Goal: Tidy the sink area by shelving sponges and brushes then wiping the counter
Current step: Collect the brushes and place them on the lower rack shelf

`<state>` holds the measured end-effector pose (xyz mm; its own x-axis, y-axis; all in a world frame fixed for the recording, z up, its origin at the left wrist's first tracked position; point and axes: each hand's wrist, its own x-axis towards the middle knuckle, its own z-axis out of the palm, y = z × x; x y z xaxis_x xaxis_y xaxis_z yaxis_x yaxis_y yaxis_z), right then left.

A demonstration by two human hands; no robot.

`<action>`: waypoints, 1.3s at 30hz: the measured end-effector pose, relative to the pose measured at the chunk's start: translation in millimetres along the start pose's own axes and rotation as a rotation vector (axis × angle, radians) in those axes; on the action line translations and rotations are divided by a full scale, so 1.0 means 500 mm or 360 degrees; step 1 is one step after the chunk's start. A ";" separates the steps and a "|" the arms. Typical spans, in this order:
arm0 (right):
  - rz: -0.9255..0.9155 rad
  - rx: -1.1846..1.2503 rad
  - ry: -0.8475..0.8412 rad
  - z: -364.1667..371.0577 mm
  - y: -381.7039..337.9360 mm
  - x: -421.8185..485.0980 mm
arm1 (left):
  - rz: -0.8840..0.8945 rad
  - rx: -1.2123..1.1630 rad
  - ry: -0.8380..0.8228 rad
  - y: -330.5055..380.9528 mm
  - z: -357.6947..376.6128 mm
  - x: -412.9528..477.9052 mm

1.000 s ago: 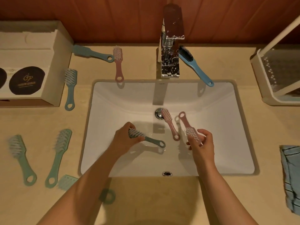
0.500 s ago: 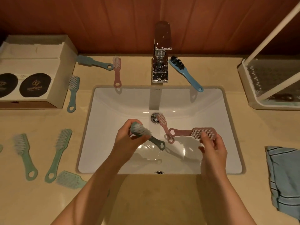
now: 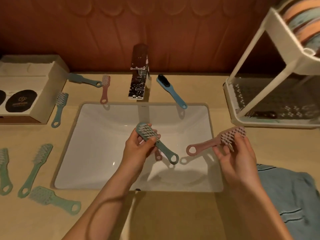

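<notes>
Early days, left hand grips a teal brush, right hand a pink brush (more brushes litter the counter) — wiping undone.

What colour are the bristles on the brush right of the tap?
Black bristles on a blue brush; head view shows it best.

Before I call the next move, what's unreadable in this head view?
Head view:
- Pink brush in the sink: all but its handle loop hidden by the left hand and teal brush.
- Top shelf: contents blurred, cut by the frame corner.
- Dark item on the lower tray: too blurred to name.
- Towel: cut off at right edge.
</notes>
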<state>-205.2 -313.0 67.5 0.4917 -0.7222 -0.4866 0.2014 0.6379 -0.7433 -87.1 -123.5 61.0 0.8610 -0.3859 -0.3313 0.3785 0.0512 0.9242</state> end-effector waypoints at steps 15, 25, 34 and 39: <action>-0.0404 -0.1020 0.0123 -0.110 -0.229 0.157 | 0.0436 0.0670 -0.0114 -0.012 0.198 0.016; -0.0841 -0.2339 -0.0216 -0.092 -0.275 0.372 | 0.0222 0.0339 0.0154 -0.046 0.285 0.032; -0.0625 -0.2393 -0.0450 -0.031 -0.237 0.452 | 0.0302 0.0420 0.0365 -0.035 0.300 0.040; -0.0506 -0.2499 -0.0454 -0.035 -0.223 0.459 | 0.0264 0.0397 0.0339 -0.033 0.302 0.035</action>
<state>-129.5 -554.4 30.8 0.7694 -0.5801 -0.2673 -0.6068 -0.5331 -0.5896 -129.7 -270.2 68.6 0.9651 -0.1895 -0.1806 0.1557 -0.1391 0.9780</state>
